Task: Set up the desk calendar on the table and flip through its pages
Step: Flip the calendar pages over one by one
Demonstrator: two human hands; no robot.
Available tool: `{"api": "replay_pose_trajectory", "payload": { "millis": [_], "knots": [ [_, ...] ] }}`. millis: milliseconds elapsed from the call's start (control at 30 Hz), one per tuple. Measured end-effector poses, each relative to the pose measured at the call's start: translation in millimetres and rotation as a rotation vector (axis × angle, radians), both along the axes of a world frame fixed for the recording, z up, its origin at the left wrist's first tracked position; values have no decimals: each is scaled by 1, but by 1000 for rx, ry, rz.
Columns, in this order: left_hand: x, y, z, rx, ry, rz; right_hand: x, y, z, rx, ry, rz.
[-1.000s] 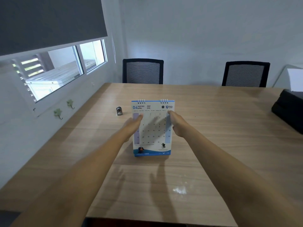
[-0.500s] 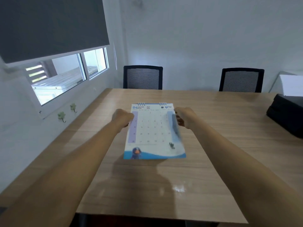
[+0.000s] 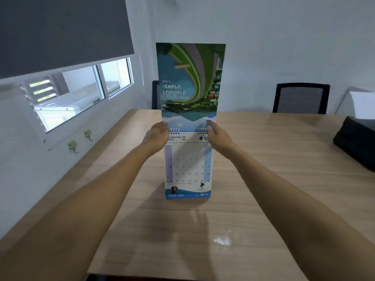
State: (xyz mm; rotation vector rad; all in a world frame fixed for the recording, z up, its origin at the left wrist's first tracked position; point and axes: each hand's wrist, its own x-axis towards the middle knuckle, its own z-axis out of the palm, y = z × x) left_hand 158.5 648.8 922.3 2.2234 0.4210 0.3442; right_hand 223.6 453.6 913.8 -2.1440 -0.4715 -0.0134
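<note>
The desk calendar point(image 3: 188, 169) stands upright on the wooden table point(image 3: 263, 179), near its middle, with its foot on the tabletop and its wire binding at the top. The page facing the person is headed MAY, a grid of dates with a blue band along the bottom. One page point(image 3: 190, 80) is raised straight above the binding, its green and blue picture showing upside down. The left hand point(image 3: 156, 136) pinches that page's left lower corner by the rings, fingers closed on the paper. The right hand point(image 3: 219, 136) pinches the right lower corner the same way. Two black mesh office chairs stand across the table, one point(image 3: 301, 99) in plain sight, the other point(image 3: 156, 96) mostly hidden behind the raised page. A black bag point(image 3: 357, 142) lies at the table's right edge.
</note>
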Motion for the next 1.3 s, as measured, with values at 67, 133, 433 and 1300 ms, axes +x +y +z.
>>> {"api": "replay_pose_trajectory", "payload": {
  "millis": [67, 133, 433, 1300],
  "knots": [
    [3, 2, -10, 164, 44, -58, 6, 0, -9, -260, -75, 10],
    [7, 4, -19, 306, 90, -87, 11, 1, -14, -425, -102, 0],
    [14, 8, -30, 286, 84, -108, 15, 4, -24, -428, -133, -36],
    [-22, -13, -41, -194, 140, 131, -24, -13, -13, 196, 549, -128]
  ]
}}
